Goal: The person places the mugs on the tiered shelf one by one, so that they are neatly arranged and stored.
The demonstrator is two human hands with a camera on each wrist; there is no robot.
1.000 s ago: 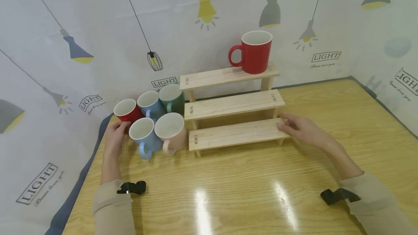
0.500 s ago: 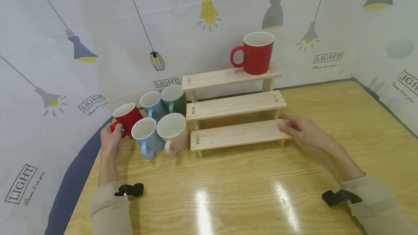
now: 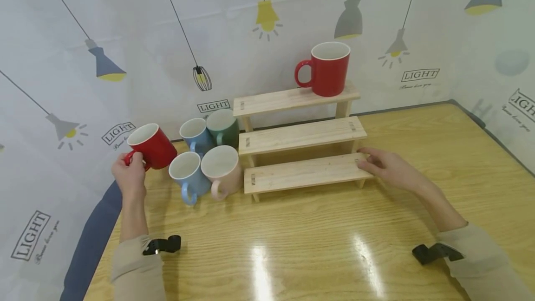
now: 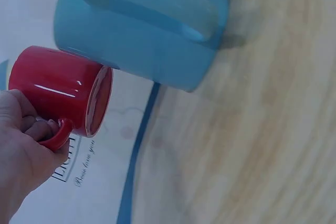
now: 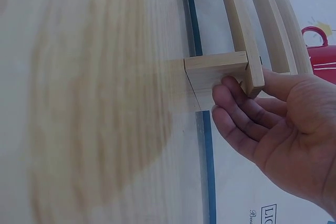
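Note:
A red mug [image 3: 156, 148] with a white inside hangs tilted above the left part of the table. My left hand [image 3: 131, 176] grips it by the handle; in the left wrist view the fingers curl through the red handle [image 4: 59, 136] and the mug's underside shows. At the right end of a three-step wooden shelf [image 3: 305, 173], my right hand [image 3: 388, 167] holds the lowest board. The right wrist view has the thumb on top of the board end [image 5: 254, 77] and the fingers curled below it. Another red mug [image 3: 330, 71] stands upright on the top board, handle to the left.
Left of the shelf stand a light blue mug [image 3: 190, 175], a pink mug [image 3: 221, 171], another blue mug [image 3: 196, 134] and a green mug [image 3: 223, 127], close together. A patterned cloth [image 3: 167, 22] hangs behind the wooden table [image 3: 309, 245].
My left hand has taken the red mug by its handle and lifted it off the table, up and to the left, tilting it. The right hand stays at the shelf end.

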